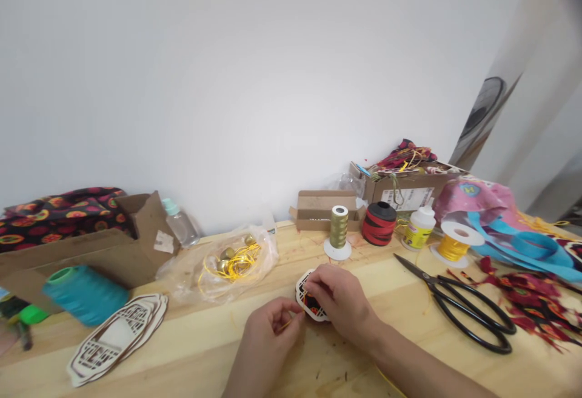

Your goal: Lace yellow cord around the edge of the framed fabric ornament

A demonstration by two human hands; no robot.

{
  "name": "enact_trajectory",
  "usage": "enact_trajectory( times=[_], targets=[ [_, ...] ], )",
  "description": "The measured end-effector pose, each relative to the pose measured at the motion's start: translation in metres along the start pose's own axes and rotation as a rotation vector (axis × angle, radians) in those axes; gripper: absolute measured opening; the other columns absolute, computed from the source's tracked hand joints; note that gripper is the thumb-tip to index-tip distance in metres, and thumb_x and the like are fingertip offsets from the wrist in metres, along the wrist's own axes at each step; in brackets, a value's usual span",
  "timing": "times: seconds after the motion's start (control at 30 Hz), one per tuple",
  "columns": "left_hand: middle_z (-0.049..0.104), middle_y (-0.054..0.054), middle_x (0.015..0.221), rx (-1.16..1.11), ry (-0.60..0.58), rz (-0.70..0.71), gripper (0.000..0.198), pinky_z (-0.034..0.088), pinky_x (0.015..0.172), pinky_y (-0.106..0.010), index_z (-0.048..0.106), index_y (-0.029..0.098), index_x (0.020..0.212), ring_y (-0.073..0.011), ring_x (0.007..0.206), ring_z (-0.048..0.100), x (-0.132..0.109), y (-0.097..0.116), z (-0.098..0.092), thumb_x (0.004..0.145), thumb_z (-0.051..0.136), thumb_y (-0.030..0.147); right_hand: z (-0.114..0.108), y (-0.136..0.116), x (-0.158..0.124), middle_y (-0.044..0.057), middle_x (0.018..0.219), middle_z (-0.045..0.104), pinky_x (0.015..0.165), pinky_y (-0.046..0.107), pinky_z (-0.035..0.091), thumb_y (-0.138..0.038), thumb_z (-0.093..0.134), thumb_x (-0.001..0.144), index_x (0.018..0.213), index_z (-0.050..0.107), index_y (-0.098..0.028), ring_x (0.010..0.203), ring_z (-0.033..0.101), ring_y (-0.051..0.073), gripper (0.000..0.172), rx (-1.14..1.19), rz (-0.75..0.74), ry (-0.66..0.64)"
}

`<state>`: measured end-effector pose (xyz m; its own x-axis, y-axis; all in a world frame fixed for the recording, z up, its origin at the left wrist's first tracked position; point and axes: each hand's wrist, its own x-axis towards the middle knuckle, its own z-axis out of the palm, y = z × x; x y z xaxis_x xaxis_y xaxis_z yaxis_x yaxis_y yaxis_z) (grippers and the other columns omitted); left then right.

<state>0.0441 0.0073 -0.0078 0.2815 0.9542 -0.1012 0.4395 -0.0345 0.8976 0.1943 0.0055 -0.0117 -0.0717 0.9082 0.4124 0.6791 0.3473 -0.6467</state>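
My right hand (342, 306) grips a small white cut-out ornament (305, 298) with red and black fabric inside, held just above the wooden table (191, 349). My left hand (269, 332) is pinched closed on a thin yellow cord (286, 324) that runs toward the ornament's lower edge. The two hands sit close together at the table's front middle. Much of the ornament is hidden behind my right fingers.
Black scissors (464, 301) lie to the right. Behind stand an olive thread spool (338, 228), a red-black ribbon roll (379, 223), a glue bottle (418, 227) and a yellow spool (454, 241). Left: a plastic bag with gold bells (231, 258), stacked cut-outs (119, 336), a teal spool (85, 295), cardboard boxes (82, 251).
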Motion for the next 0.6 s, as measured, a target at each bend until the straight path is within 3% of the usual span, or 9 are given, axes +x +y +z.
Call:
enact_trajectory(
  times=[0.37, 0.6],
  targets=[
    [0.035, 0.009, 0.045, -0.056, 0.007, -0.024, 0.021, 0.025, 0.042, -0.017, 0.056, 0.012, 0.074, -0.0081, 0.043, 0.034, -0.0016, -0.0014, 0.0002, 0.066, 0.053, 0.032, -0.0024, 0.0020, 0.0017, -0.001, 0.063, 0.056, 0.057, 0.020, 0.034, -0.020, 0.047, 0.078, 0.064, 0.054, -0.017, 0.060, 0.049, 0.010, 0.015, 0.047, 0.043, 0.035],
    [0.052, 0.002, 0.055, -0.160, -0.056, -0.050, 0.021, 0.033, 0.050, -0.019, 0.058, 0.012, 0.067, -0.0109, 0.052, 0.044, -0.0014, -0.0033, -0.0029, 0.067, 0.052, 0.032, -0.0024, 0.0010, 0.0035, -0.001, 0.062, 0.055, 0.057, 0.020, 0.034, -0.021, 0.048, 0.077, 0.064, 0.053, -0.017, 0.059, 0.048, 0.010, 0.015, 0.051, -0.011, 0.025]
  ],
)
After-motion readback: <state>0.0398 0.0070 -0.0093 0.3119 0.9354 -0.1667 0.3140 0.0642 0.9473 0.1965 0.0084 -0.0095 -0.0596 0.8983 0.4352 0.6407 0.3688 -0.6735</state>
